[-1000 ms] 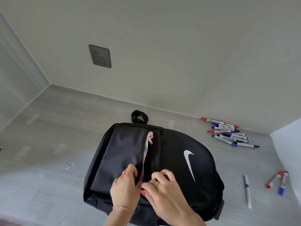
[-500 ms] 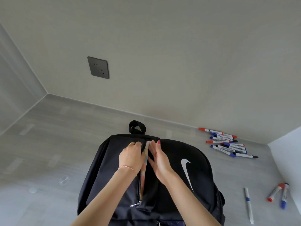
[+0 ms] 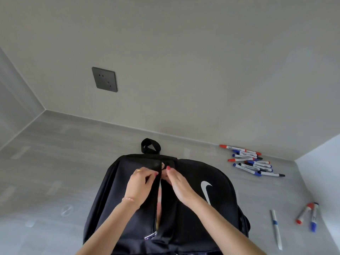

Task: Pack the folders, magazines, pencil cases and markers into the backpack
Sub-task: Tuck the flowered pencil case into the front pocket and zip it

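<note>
Backpack (image 3: pixel 185 203), flat at 6 o'clock, has its zip opening pinched at the top by left hand (image 3: pixel 140 184) and right hand (image 3: pixel 179 183); next, likely load the markers (image 3: pixel 252 161) at 2 o'clock.

Grey wood-grain floor (image 3: pixel 55 162) bearing a black backpack (image 3: pixel 193 208) at centre, a pile of markers (image 3: pixel 252 161) by the wall, one lone marker (image 3: pixel 276 229), and two more markers (image 3: pixel 307 216) at right
</note>
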